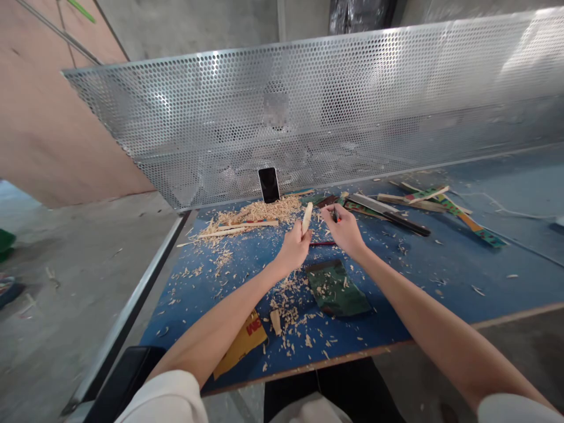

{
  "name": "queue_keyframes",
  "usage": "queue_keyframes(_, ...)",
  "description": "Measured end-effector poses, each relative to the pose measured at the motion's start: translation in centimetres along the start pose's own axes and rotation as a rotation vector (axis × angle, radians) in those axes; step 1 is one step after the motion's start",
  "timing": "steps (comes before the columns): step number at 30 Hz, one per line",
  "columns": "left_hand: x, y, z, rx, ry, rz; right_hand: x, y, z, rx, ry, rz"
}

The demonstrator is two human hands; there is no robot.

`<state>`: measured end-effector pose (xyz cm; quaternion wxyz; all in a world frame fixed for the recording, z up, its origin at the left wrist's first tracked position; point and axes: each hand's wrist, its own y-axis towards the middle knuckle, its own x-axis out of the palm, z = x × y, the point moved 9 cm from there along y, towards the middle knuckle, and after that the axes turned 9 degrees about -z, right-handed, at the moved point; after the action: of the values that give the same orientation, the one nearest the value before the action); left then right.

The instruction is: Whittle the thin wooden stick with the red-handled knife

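Observation:
My left hand [294,248] is closed around a pale whittled stick of wood [307,216], which points up and away from me with a rounded tip. To its right, my right hand [344,230] is closed on a small dark-handled tool [337,214] with a red spot. It looks like a knife, but its blade does not show clearly. The two hands are apart, above the blue tabletop [396,276]. A thin dark red rod [323,243] lies between them on the table. Nearer to me is a dark green piece of sheet [337,288] sprinkled with shavings.
Wood shavings [277,208] are heaped before a phone [268,184] leaning on a perforated metal panel [211,117]. A long black-handled blade [385,212] and painted wood strips [462,217] lie right. Near the front edge are yellow sandpaper [242,343] and a wood chip [275,322].

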<state>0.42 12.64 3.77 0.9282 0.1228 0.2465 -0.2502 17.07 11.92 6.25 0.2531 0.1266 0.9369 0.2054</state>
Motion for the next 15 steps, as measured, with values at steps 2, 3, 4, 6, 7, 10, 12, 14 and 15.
queue_keyframes(2, -0.1, 0.0, 0.0, 0.003, -0.004, 0.005, 0.7, 0.0, -0.4, -0.022, 0.018, -0.093)
queue_keyframes(3, 0.0, 0.1, -0.1, 0.01, -0.013, 0.005, 1.2, -0.1, -0.7, -0.042, 0.027, -0.147)
queue_keyframes(4, 0.1, 0.1, -0.1, 0.016, -0.037, 0.0, 1.6, -0.2, -1.0, -0.059, 0.028, -0.195)
queue_keyframes(6, 0.5, 0.1, -0.3, 0.009, -0.153, -0.033, 2.2, -0.3, -1.3, -0.077, 0.013, -0.251)
queue_keyframes(7, 0.9, 0.1, -0.4, -0.006, -0.248, -0.065, 2.3, -0.4, -1.4, -0.082, 0.01, -0.264)
queue_keyframes(10, 2.3, 0.0, -0.4, -0.062, -0.561, -0.199, 2.3, -0.4, -1.5, -0.093, 0.044, -0.274)
queue_keyframes(12, 2.9, -0.2, 0.0, -0.068, -0.685, -0.268, 2.2, -0.3, -1.4, -0.094, 0.094, -0.279)
queue_keyframes(14, 2.9, -0.4, 0.4, -0.05, -0.73, -0.297, 2.2, -0.2, -1.3, -0.082, 0.156, -0.3)
queue_keyframes(15, 2.9, -0.4, 0.5, -0.039, -0.736, -0.304, 2.3, -0.2, -1.2, -0.067, 0.2, -0.319)
